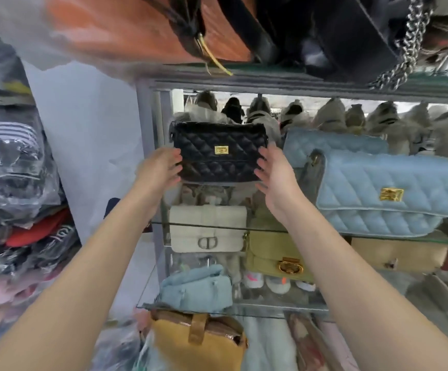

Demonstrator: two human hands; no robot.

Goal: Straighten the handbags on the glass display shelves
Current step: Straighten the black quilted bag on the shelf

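Head view: only lettering I can make out is the metal clasp on the white bag, which looks like a C and a D back to back. The gold clasp on the black bag is too small to read. That black bag stands upright at the left end of the glass shelf, just beside the blue bag. The left hand and right hand flank it, fingers spread and fairly straight, tips at its two side edges, not curled round it. The white bag sits one shelf below.
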